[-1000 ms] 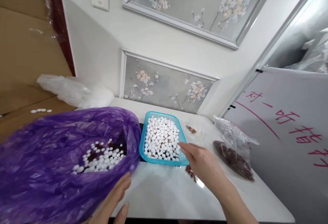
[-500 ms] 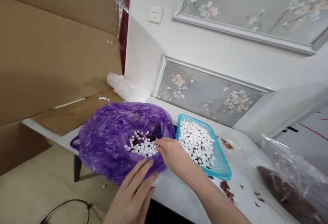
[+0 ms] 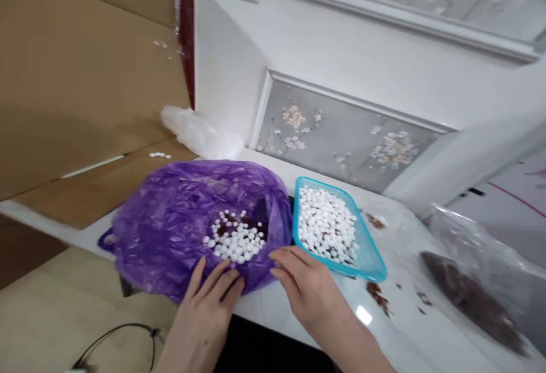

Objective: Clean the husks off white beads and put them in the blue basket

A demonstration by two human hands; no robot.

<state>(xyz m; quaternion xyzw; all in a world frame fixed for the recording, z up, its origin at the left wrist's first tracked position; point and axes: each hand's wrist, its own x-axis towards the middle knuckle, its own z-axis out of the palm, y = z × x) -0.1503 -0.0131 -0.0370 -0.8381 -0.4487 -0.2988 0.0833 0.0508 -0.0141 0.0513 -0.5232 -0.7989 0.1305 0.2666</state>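
A purple plastic bag [image 3: 166,225] lies open on the table, with many small white balls [image 3: 239,245] and some dark brown bits inside. The fingers of my left hand [image 3: 202,310] are spread along the bag's front edge. At the front right of the bag, my right hand [image 3: 305,287] has its thumb and fingertips closed on the purple plastic. Just behind that hand stands a turquoise plastic basket [image 3: 371,262], filled with more white balls over darker pieces.
Brown flakes [image 3: 377,298] are scattered on the white table [image 3: 298,319]. A clear bag of dark brown material [image 3: 473,299] lies at the right. Behind the purple bag sits a whitish plastic bag [image 3: 200,134]. A large cardboard sheet [image 3: 85,66] stands at the left.
My right hand has drawn back from the white balls to the front right rim of the purple bag. My left hand has shifted slightly left. The view has shifted a little.
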